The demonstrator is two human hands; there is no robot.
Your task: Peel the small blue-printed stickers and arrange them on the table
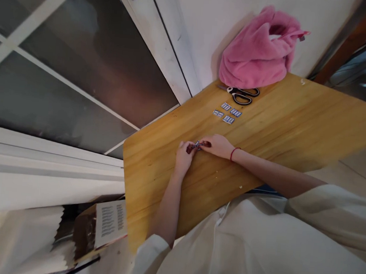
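My left hand (pixel 185 155) and my right hand (pixel 216 145) meet over the wooden table, fingers pinched together. Between their fingertips is a small blue-and-white piece (pixel 197 145), mostly hidden, whose kind I cannot make out. A red string bracelet (pixel 235 153) circles my right wrist. Beyond my hands lie several small flat blue-and-white striped pieces (pixel 228 120) in a loose cluster. Scissors (pixel 242 95) with black and white handles rest just behind them, apart from both hands.
A pink plush bag (pixel 259 54) stands at the back of the table (pixel 285 119) against the wall. A glass-paned door (pixel 106 63) borders the left side. Below the table's left edge is an open cardboard box (pixel 85 230) with a printed sheet (pixel 110 222).
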